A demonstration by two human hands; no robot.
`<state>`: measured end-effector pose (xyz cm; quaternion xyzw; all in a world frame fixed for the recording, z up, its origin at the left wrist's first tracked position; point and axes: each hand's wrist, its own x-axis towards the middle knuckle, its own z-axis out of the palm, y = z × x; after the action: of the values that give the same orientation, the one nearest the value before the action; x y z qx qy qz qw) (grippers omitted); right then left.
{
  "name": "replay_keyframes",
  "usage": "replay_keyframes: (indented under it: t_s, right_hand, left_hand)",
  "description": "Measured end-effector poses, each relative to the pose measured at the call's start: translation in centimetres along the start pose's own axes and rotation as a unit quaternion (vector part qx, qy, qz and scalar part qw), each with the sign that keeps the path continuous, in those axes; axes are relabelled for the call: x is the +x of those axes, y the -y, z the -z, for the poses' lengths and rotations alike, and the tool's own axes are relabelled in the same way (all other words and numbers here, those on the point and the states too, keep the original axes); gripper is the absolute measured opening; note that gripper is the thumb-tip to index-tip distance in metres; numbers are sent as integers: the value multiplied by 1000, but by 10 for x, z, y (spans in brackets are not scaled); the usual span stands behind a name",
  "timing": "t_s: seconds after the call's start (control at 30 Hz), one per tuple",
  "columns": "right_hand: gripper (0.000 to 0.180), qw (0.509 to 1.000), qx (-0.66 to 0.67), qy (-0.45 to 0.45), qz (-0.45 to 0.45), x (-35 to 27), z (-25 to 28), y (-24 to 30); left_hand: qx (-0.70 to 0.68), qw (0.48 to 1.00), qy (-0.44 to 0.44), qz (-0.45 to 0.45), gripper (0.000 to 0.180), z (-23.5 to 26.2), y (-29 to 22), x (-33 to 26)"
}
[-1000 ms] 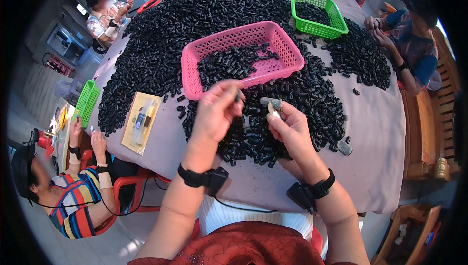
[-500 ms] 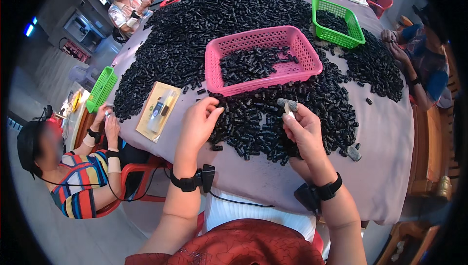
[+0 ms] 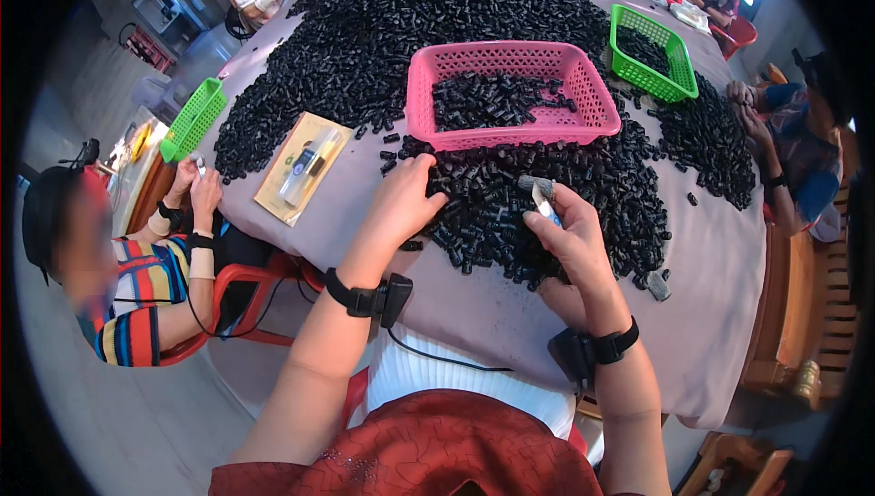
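Black small parts (image 3: 510, 213) heaped before the pink basket (image 3: 597, 118): your left hand (image 3: 401, 204) rests spread, empty, on them, your right hand (image 3: 565, 236) pinches a grey tool (image 3: 538, 191); judged mid-sorting, next gripping one part.

A flat rectangular card package (image 3: 302, 168) lies left of centre in the frame, on the grey tablecloth beside the heap of small black parts. Its backing card is tan yellow, and it carries a clear blister with a slim white and dark object inside, set at a slant. No screens or signs can be made out elsewhere.
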<state>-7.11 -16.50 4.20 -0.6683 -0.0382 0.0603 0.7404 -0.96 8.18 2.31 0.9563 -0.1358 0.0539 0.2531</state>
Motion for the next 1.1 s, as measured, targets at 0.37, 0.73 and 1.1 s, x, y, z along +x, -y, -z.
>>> replay_keyframes:
  t_s: [0.37, 0.73, 1.1]
  right_hand:
    - [23, 946, -229, 223, 56, -34, -58, -1]
    - [28, 942, -310, 65, 113, 14, -13, 8]
    - [26, 882, -375, 284, 23, -46, 1, 10]
  left_hand:
    - [-140, 987, -75, -5, 22, -1, 9, -11]
    - [-314, 942, 113, 44, 12, 38, -4, -53]
    - [-168, 949, 170, -204, 14, -2, -33, -63]
